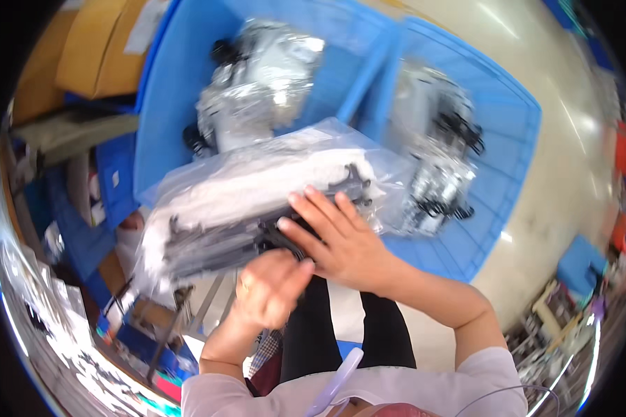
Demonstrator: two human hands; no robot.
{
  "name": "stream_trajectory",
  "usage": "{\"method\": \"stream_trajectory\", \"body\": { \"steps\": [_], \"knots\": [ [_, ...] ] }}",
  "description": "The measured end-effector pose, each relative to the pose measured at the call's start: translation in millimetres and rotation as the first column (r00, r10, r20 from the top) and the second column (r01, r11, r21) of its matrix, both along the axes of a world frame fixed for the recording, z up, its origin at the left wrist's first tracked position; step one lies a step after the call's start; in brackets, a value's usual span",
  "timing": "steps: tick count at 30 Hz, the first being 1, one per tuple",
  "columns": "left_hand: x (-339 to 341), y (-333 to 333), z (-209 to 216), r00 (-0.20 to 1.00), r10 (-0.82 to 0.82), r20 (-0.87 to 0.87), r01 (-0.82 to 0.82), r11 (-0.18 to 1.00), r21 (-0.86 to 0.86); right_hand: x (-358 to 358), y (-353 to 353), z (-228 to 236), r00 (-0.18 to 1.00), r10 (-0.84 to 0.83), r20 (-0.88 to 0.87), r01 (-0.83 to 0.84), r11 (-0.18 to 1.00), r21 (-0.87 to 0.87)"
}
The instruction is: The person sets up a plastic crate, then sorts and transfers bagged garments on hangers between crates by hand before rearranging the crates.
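At the far left, brown cardboard boxes [94, 52] sit above a jumble of blue containers and shelving, much of it smeared by motion. Next comes a large blue tub [158, 132], in which silvery, clear-wrapped packages [278, 62] lie with small black parts poking out beside them. In front of it, slanting up toward the right, is a big clear plastic bag [313, 139] with white padding [257, 177] and a long dark item [212, 243] in it; it covers the tub's near side, and its right end reaches in front of the neighbouring tub. The left hand [271, 288] is at the bag's near edge, its fingers curled in tightly — whether that grip has hold of the plastic or of a dark part there, I cannot tell through the blur. Just beside it, the right hand [341, 243] lies over the dark item with its fingers spread; that grip is loose and wide, pressing flat rather than closing around anything. Further right, a second blue tub [504, 153] holds more shiny wrapped packages [424, 104] with black coiled leads [459, 132] — beyond it runs the pale floor [560, 125].
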State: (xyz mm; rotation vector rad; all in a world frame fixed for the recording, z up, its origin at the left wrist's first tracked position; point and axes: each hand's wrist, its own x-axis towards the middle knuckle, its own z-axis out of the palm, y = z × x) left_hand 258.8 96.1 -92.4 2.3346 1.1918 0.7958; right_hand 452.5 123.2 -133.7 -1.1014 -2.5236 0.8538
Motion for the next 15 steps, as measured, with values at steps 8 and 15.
{"method": "stream_trajectory", "body": {
  "steps": [8, 15],
  "knots": [
    [175, -15, 74, 0.836, -0.459, 0.299, 0.439, 0.888, 0.138, 146, -82, 70, 0.853, -0.52, -0.049, 0.515, 0.823, 0.24],
    [238, -28, 61, 0.929, -0.353, 0.108, 0.368, 0.909, -0.195, 243, -130, 46, 0.408, -0.91, -0.076, 0.912, 0.409, 0.006]
  ]
}}
